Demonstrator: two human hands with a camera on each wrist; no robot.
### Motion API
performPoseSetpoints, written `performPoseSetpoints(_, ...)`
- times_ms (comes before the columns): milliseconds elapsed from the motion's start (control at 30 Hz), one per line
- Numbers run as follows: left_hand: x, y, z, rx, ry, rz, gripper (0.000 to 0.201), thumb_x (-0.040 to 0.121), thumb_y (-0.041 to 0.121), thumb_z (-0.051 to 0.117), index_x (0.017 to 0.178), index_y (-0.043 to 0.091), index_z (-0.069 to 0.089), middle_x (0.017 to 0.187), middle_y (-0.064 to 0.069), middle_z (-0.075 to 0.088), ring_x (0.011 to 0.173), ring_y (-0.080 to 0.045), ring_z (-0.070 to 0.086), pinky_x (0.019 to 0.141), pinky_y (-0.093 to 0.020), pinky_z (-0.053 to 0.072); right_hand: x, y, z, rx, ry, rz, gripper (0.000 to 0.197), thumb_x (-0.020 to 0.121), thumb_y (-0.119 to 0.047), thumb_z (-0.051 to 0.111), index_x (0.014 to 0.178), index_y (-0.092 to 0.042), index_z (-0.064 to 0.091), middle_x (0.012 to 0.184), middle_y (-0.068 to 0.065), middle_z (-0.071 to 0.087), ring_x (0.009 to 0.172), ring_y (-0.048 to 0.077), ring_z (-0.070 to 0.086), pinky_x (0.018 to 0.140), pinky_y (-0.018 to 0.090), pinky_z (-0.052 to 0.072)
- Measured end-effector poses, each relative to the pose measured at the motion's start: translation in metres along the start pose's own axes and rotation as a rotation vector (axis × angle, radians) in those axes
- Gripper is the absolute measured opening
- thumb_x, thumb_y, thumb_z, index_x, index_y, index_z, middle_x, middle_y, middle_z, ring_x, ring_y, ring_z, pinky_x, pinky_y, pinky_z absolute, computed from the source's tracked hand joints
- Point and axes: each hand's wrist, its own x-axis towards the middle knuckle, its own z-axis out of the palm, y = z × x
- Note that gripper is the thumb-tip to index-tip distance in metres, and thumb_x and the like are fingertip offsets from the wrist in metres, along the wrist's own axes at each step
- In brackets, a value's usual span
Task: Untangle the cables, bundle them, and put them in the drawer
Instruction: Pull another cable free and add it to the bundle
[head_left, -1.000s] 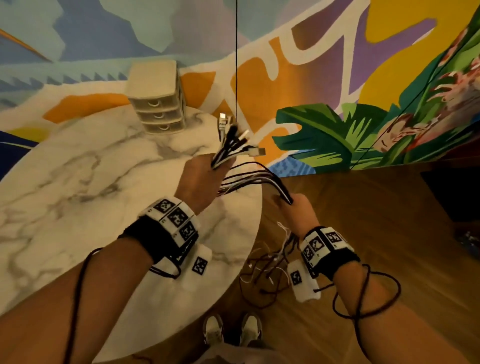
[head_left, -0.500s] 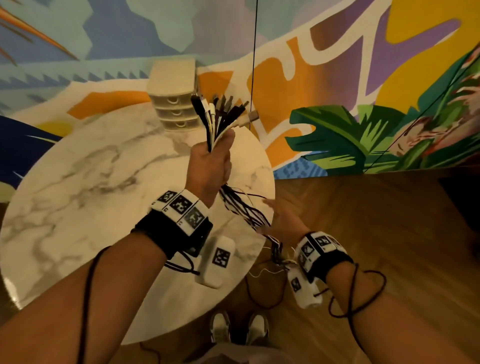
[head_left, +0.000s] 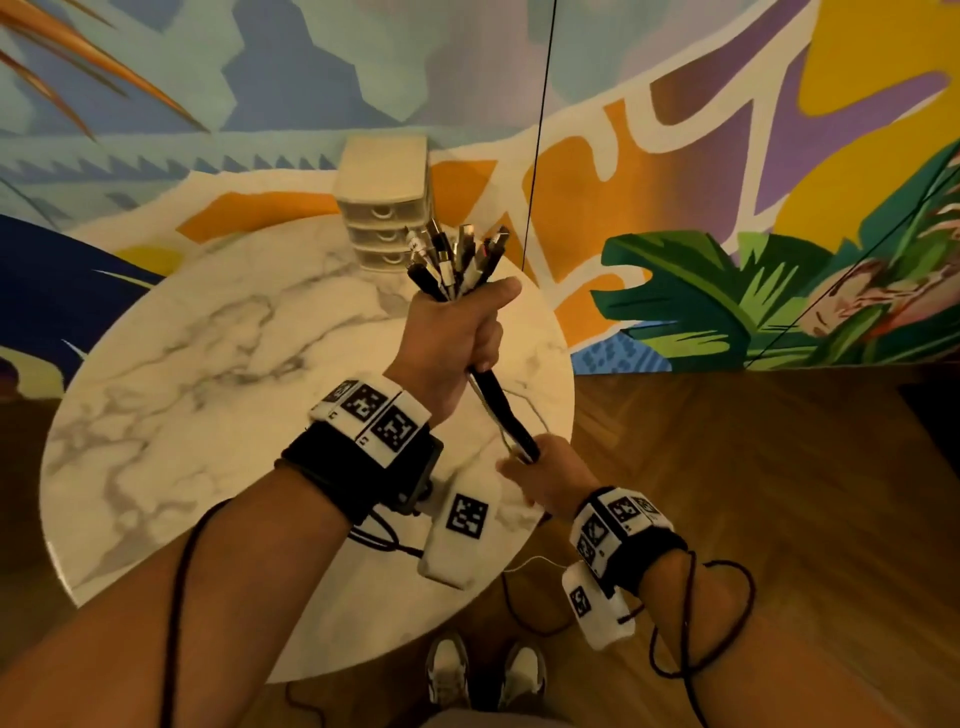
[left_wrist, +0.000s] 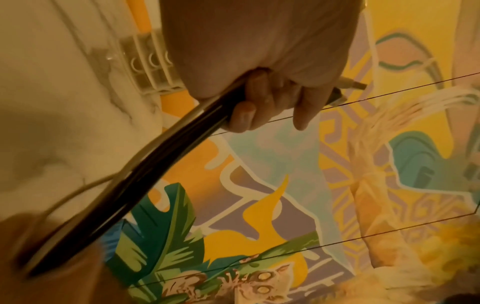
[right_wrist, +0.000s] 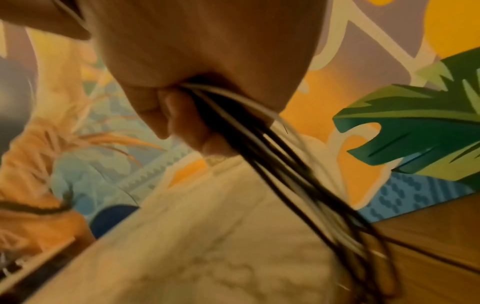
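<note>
- Black and white cables (head_left: 501, 410), gathered into one thick bunch, run taut between the two hands above the near-right edge of the table.
- Left hand (head_left: 454, 332) is fisted round the bunch near its top, thumb laid over the fingers; the plug ends (head_left: 457, 254) fan upward out of the fist.
- Right hand (head_left: 545, 470) sits lower, fingers curled round the same bunch; in the right wrist view the strands (right_wrist: 272, 164) stream out of the closed fist, blurred.
- Wristbands (head_left: 371, 415) on both arms carry square black-and-white coded markers; no readable words or brand names show anywhere.
- Loose tails of cable (head_left: 524, 597) hang below the right hand toward the floor; where they end is hidden behind the arm and the table edge.
- Marble-patterned round table (head_left: 208, 389) lies beneath the hands.
- Small beige three-drawer unit (head_left: 387, 208) stands at the table's far edge, all drawers closed, well apart from the bunch.
- Painted mural (head_left: 727, 182) covers the wall behind; wooden floor (head_left: 779, 467) lies to the right.
- Two shoes (head_left: 485, 670) show at the bottom edge, partly cut off.
</note>
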Motion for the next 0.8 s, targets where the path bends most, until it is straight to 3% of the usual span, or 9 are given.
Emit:
performPoseSetpoints(233,-0.012,0.003,-0.017,0.050,0.066,0.087,0.032,0.087,-0.002,0.058,0.069,0.015,0.037,0.037,0.007,0.025,0.029,-0.010,0.020,0.038,-0.017,0.022,0.002,0.021,-0.004,-0.251,-0.064,0.116,0.024,0.087,-0.030,0.061,0.069,-0.018,0.052,0.065,0.001,0.054,0.060,0.016,0.052,0.054,0.026,0.038)
performPoseSetpoints(300,-0.014,0.000,-0.021,0.080,0.091,0.103,0.030,0.087,-0.002,0.059,0.068,0.015,0.043,0.037,0.007,0.026,0.028,-0.011,0.021,0.039,-0.018,0.021,0.004,0.017,-0.003,-0.300,-0.116,0.062,0.010,0.083,-0.026,0.066,0.082,-0.018,0.061,0.082,0.004,0.063,0.080,0.019,0.060,0.067,0.025,0.042)
performPoseSetpoints(400,-0.017,-0.005,-0.030,0.138,0.112,0.078,0.040,0.085,-0.004,0.061,0.056,0.023,0.057,0.036,0.006,0.029,0.028,-0.012,0.022,0.040,-0.021,0.020,0.005,-0.008,-0.010,-0.129,-0.173,-0.096,0.032,0.081,-0.005,0.063,0.112,-0.016,0.061,0.109,0.010,0.065,0.100,0.021,0.060,0.079,0.027,0.047)
performPoseSetpoints(467,-0.019,-0.014,-0.035,0.172,0.120,0.040,0.039,0.083,-0.004,0.063,0.055,0.023,0.059,0.034,0.007,0.031,0.029,-0.012,0.025,0.042,-0.022,0.022,-0.004,-0.051,-0.022,0.100,0.042,-0.268,0.021,0.087,-0.002,0.053,0.098,-0.015,0.065,0.096,0.013,0.067,0.085,0.019,0.060,0.076,0.030,0.049)
performPoseSetpoints(533,-0.024,-0.021,-0.037,0.211,0.132,0.004,0.021,0.082,-0.003,0.065,0.075,0.016,0.063,0.035,0.010,0.038,0.031,-0.009,0.033,0.043,-0.021,0.027,-0.018,-0.100,-0.039,0.286,0.339,-0.449,0.021,0.088,-0.011,0.047,0.074,-0.016,0.061,0.074,0.007,0.062,0.070,0.018,0.057,0.070,0.037,0.047)
performPoseSetpoints(600,-0.030,-0.024,-0.036,0.239,0.127,-0.026,0.016,0.082,-0.004,0.065,0.097,0.002,0.064,0.039,0.010,0.048,0.035,-0.001,0.042,0.045,-0.019,0.035,-0.033,-0.141,-0.050,0.403,0.384,-0.575,0.026,0.090,-0.022,0.043,0.073,-0.014,0.061,0.072,0.004,0.059,0.068,0.016,0.056,0.067,0.033,0.047)
performPoseSetpoints(667,-0.037,-0.025,-0.033,0.272,0.078,-0.023,0.023,0.082,-0.007,0.064,0.104,-0.010,0.061,0.051,-0.003,0.059,0.038,0.003,0.047,0.045,-0.010,0.036,-0.043,-0.167,-0.052,0.295,0.238,-0.608,0.035,0.095,-0.034,0.038,0.091,-0.015,0.068,0.088,0.001,0.067,0.081,0.014,0.062,0.075,0.027,0.048)
performPoseSetpoints(733,-0.041,-0.023,-0.030,0.333,0.048,0.013,0.024,0.081,-0.010,0.063,0.104,-0.018,0.057,0.075,-0.037,0.058,0.040,0.000,0.051,0.043,-0.007,0.035,-0.045,-0.176,-0.048,0.075,0.073,-0.571,0.039,0.098,-0.038,0.037,0.104,-0.017,0.070,0.101,-0.003,0.070,0.094,0.012,0.063,0.088,0.030,0.049)
performPoseSetpoints(800,-0.042,-0.020,-0.030,0.362,0.058,0.035,0.027,0.081,-0.013,0.061,0.103,-0.025,0.052,0.090,-0.049,0.052,0.049,-0.026,0.056,0.042,-0.006,0.034,-0.044,-0.174,-0.043,-0.030,0.037,-0.588,0.035,0.100,-0.030,0.039,0.106,-0.016,0.071,0.103,-0.003,0.070,0.098,0.013,0.063,0.096,0.036,0.047)
